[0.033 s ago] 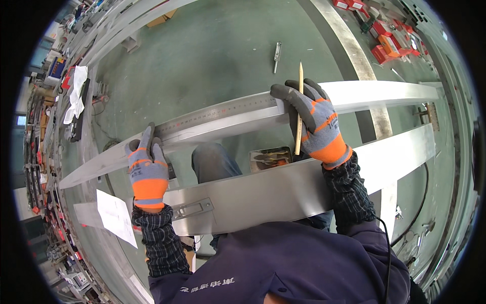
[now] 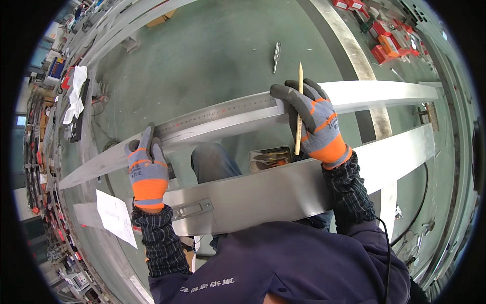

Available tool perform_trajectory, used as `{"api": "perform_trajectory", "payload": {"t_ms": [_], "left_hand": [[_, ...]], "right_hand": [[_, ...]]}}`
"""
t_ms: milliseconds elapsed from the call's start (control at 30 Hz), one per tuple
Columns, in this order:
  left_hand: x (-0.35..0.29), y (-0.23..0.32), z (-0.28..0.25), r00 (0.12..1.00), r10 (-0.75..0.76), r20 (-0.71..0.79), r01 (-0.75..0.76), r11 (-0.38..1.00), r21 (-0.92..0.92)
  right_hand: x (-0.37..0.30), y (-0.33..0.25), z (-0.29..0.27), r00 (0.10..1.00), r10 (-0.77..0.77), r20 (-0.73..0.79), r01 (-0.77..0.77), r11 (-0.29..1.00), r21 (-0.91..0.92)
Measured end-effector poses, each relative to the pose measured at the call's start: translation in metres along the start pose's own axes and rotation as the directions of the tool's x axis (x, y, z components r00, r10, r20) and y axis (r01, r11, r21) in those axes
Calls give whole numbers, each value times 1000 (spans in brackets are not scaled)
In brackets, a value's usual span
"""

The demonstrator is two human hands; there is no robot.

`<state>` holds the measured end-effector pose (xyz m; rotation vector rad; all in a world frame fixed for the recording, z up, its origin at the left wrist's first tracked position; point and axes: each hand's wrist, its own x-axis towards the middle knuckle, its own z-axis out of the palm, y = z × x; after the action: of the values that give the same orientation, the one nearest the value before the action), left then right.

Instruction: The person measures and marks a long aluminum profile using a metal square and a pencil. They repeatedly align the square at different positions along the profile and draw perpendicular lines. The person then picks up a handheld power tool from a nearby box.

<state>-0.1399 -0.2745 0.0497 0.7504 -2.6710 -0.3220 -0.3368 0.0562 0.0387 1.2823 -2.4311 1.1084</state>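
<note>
A long steel ruler [image 2: 215, 113] lies along the top of a silvery metal bar [image 2: 379, 91] that crosses in front of me. My left hand [image 2: 148, 175], in a grey and orange glove, is closed at the ruler's left end, its fingers pressed to the ruler and bar. At the ruler's right end, my gloved right hand [image 2: 321, 124] grips the bar's edge. A wooden pencil [image 2: 299, 83] is held upright by that hand, tip away from me. Its thumb and part of the ruler's end are hidden. Closer to me lies a second wide metal bar [image 2: 263, 195] with a recessed latch [image 2: 193, 209].
Below the bars, a tray [image 2: 251, 167] holds hand tools. A white paper sheet [image 2: 115, 218] lies at left. Beyond the bars, a small metal part [image 2: 277, 57] lies on the green floor. Red boxes [image 2: 379, 53] sit far right; a black cable [image 2: 419, 213] curves at right.
</note>
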Motion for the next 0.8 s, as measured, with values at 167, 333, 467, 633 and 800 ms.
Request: {"api": "perform_trajectory", "payload": {"t_ms": [167,333,467,633,800], "left_hand": [[-2,2,2,1000,-14,-15,14,1000,4],[-1,2,4,999,-10,-46,11,1000,16],[0,12,-3,995,-102,6,101,994,34],[-2,6,1,996,-46,-75,50,998,46],[-6,-2,7,995,6,-98,7,992,128]], "right_hand": [[-5,3,2,1000,-2,-1,2,1000,3],[0,1,6,990,-103,-96,98,993,-61],[3,-6,1,997,-44,-64,44,999,2],[-5,-4,15,953,140,-268,-22,917,398],[-16,-36,-7,937,258,-236,-115,865,488]]}}
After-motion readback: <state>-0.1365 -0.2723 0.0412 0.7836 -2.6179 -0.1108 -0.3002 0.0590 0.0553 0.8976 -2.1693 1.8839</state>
